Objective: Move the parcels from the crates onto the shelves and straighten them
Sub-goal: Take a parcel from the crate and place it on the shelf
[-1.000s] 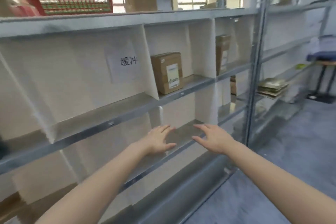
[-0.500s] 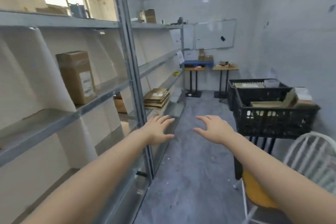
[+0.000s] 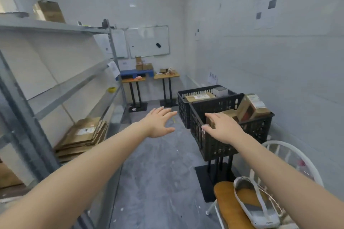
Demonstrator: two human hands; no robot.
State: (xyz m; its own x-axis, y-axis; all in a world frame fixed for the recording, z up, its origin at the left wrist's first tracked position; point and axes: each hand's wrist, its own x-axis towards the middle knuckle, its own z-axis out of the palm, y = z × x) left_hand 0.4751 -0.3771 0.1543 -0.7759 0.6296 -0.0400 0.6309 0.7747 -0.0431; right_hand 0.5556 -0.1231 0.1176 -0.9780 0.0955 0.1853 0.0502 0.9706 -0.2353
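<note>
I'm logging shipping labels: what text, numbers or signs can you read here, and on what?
Nothing is legible.
In far crate, flat parcel's label: blurred.
In near crate, tilted parcel's label: blurred.
Label on folded cartons: blurred.
Wall notice: too small.
Shelf paper: blurred.

Aisle layout
Grey metal shelves (image 3: 61, 87) line the left; right, a black plastic crate (image 3: 214, 141) holds brown cardboard parcels (image 3: 253, 107), with a second black crate (image 3: 183, 109) behind it.

White walls (image 3: 260, 65) w/ whiteboard (image 3: 149, 42), grey floor (image 3: 158, 169)
</note>
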